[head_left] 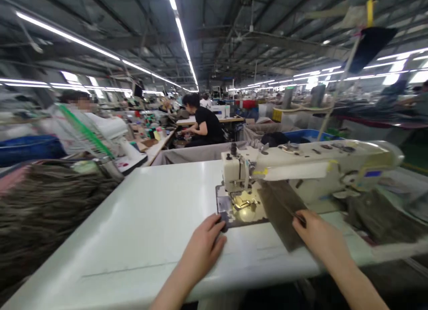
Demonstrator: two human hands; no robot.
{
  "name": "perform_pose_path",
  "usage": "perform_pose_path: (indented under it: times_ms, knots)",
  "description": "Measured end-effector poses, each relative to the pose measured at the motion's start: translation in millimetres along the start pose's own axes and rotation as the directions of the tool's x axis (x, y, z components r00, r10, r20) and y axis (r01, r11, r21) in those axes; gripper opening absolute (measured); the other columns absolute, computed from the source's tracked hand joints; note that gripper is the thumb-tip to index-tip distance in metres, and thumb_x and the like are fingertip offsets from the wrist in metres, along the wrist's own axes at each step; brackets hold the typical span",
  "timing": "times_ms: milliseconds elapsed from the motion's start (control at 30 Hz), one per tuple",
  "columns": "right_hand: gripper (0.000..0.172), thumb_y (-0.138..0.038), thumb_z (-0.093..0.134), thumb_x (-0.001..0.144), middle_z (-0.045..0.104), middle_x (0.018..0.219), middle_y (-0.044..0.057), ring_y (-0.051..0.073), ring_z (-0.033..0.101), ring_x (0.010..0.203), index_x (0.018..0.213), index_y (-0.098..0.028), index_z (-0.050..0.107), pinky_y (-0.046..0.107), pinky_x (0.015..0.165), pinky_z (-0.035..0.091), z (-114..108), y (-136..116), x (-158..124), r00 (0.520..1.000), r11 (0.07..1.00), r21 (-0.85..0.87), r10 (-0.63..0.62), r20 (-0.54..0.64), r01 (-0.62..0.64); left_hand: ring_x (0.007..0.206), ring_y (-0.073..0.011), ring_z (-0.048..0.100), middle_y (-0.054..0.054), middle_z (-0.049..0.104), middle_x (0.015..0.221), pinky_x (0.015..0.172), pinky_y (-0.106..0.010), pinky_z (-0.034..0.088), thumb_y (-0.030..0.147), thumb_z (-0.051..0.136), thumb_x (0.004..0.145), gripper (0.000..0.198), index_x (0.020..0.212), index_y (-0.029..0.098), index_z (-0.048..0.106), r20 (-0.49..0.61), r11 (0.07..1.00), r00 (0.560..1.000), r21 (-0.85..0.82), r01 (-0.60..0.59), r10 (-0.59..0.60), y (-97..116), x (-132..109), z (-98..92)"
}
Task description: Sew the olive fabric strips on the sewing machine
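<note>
- left hand [203,238]: lies on the white table top, just in front of the machine bed. the fingers [214,225] are loosely extended and released, not clenched, with their tips on a small dark fabric piece [223,222].
- right hand [319,236]: lies over the near part of a long olive-grey fabric panel [279,212]. the hand is motion-blurred, so it cannot be determined whether the fingers are grasping the panel or only resting on it. a thin dark pointed item shows at the fingertips; it is too blurred to identify.
- olive-grey fabric panel: lies flat and angled across the table, its far end reaching under the machine arm, just to the right of the needle area.
- cream industrial sewing machine [301,165]: stands on the table with its head to the left. a polished metal needle plate [247,210] sits below the head, set in a dark rectangular insert in the table.
- stack of olive-grey fabric pieces [381,216]: lies beyond the machine's right end.
- heap of brown-grey fabric [43,212]: lies beside the table's left edge.
- blue plastic bin [28,149]: stands at far left, behind the heap.
- co-worker in a black t-shirt [203,125]: sits at a separate table ahead, both hands at work on that table.
- co-worker in a pale top [80,132]: sits at the next station to the left.
</note>
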State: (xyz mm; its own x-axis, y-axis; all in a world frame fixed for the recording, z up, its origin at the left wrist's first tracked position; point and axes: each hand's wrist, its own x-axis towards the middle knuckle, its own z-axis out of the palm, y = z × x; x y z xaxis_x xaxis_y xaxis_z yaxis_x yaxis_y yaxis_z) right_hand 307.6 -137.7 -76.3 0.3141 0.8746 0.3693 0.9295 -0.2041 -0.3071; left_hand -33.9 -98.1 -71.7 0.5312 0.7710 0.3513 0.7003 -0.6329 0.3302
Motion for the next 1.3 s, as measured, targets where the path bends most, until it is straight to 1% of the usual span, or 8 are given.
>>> perform_pose_path:
  times_ms: [133, 300, 533, 667, 767, 967, 1100, 1300]
  knots:
    - [0.032, -0.032, 0.043, 0.093, 0.076, 0.095, 0.013, 0.028, 0.073, 0.076, 0.103, -0.016, 0.068, 0.036, 0.062, 0.049, 3.8, 13.3, 19.1, 0.964, 0.988, -0.03, -0.157, -0.216, 0.154, 0.129, -0.0293, 0.059, -0.013, 0.064, 0.137, 0.109, -0.048, 0.052, 0.018, 0.058, 0.089, 0.038, 0.125, 0.02, 0.069, -0.007, 0.998, 0.999, -0.055, 0.035, -0.035, 3.6, -1.9, -2.2]
    - [0.027, -0.031, 0.049, 0.098, 0.075, 0.097, 0.009, 0.024, 0.072, 0.082, 0.109, -0.015, 0.068, 0.033, 0.069, 0.048, -59.1, -23.2, 12.1, 0.69, 0.933, -0.201, -0.356, -0.63, 0.298, 0.134, -0.0255, 0.055, -0.014, 0.056, 0.146, 0.111, -0.044, 0.05, 0.01, 0.054, 0.089, 0.059, 0.146, 0.022, 0.048, -0.19, 0.985, 0.982, -0.166, -0.045, 0.013, 33.6, -0.3, -4.2]
    - [0.028, -0.025, 0.052, 0.097, 0.078, 0.092, 0.003, 0.016, 0.073, 0.078, 0.12, -0.026, 0.067, 0.024, 0.067, 0.055, -110.9, -86.2, -44.7, 0.45, 0.507, -0.011, -0.773, -0.447, 0.862, 0.139, -0.032, 0.05, -0.013, 0.06, 0.144, 0.122, -0.057, 0.029, 0.021, 0.07, 0.083, 0.075, 0.151, 0.025, 0.041, -0.426, 0.917, 0.877, -0.213, -0.338, 0.224, 114.1, 8.9, -37.0]
    - [0.037, -0.035, 0.072, 0.086, 0.078, 0.093, 0.002, 0.015, 0.062, 0.052, 0.123, -0.034, 0.065, 0.026, 0.051, 0.054, -116.0, -86.5, -59.8, 0.758, 0.64, 0.407, -0.547, -0.354, 0.652, 0.079, -0.0213, 0.073, -0.003, 0.078, 0.081, 0.092, -0.038, 0.057, 0.023, 0.069, 0.081, 0.009, 0.086, 0.026, 0.077, -0.127, 0.676, 0.989, -0.736, -0.039, -0.081, 124.6, 6.2, -51.7]
    - [0.042, -0.048, 0.072, 0.083, 0.078, 0.103, 0.007, 0.012, 0.053, 0.047, 0.119, -0.028, 0.068, 0.028, 0.046, 0.049, -109.4, -84.0, -60.4, 0.982, 0.68, 0.71, -0.159, -0.101, 0.183, 0.072, -0.0201, 0.072, -0.004, 0.077, 0.079, 0.068, -0.03, 0.058, 0.038, 0.074, 0.08, 0.018, 0.088, 0.021, 0.077, 0.151, 0.205, 0.9, -0.946, 0.252, -0.41, 118.1, 2.3, -55.9]
    - [0.046, -0.052, 0.075, 0.078, 0.077, 0.098, 0.008, 0.02, 0.069, 0.08, 0.11, -0.018, 0.072, 0.029, 0.07, 0.054, -56.8, -105.9, -77.9, 0.857, 0.302, 0.849, -0.155, 0.492, -0.433, 0.073, -0.0223, 0.073, -0.007, 0.078, 0.084, 0.068, -0.031, 0.059, 0.042, 0.088, 0.065, 0.045, 0.099, 0.015, 0.075, 0.39, -0.226, 0.735, -0.921, 0.318, -0.555, 105.3, -8.1, -40.6]
    - [0.032, -0.048, 0.073, 0.078, 0.066, 0.069, 0.0, 0.014, 0.057, 0.061, 0.088, -0.017, 0.074, 0.025, 0.058, 0.046, -41.4, -121.1, -86.4, 0.895, 0.361, 0.85, -0.08, 0.439, -0.385, 0.088, -0.026, 0.073, -0.011, 0.078, 0.095, 0.078, -0.035, 0.06, 0.052, 0.083, 0.07, 0.051, 0.103, 0.014, 0.075, 0.346, -0.084, 0.741, -0.926, 0.367, -0.576, 95.2, -17.6, -36.3]
    - [0.022, -0.041, 0.068, 0.077, 0.055, 0.057, -0.004, 0.011, 0.042, 0.052, 0.076, -0.019, 0.071, 0.023, 0.05, 0.034, -49.2, -123.2, -79.2, 0.896, 0.53, 0.806, -0.174, 0.407, -0.263, 0.112, -0.0298, 0.065, -0.008, 0.076, 0.112, 0.104, -0.044, 0.048, 0.049, 0.077, 0.073, 0.04, 0.103, 0.022, 0.078, 0.077, 0.686, 0.939, -0.663, 0.299, -0.335, 71.5, 7.3, -71.3]
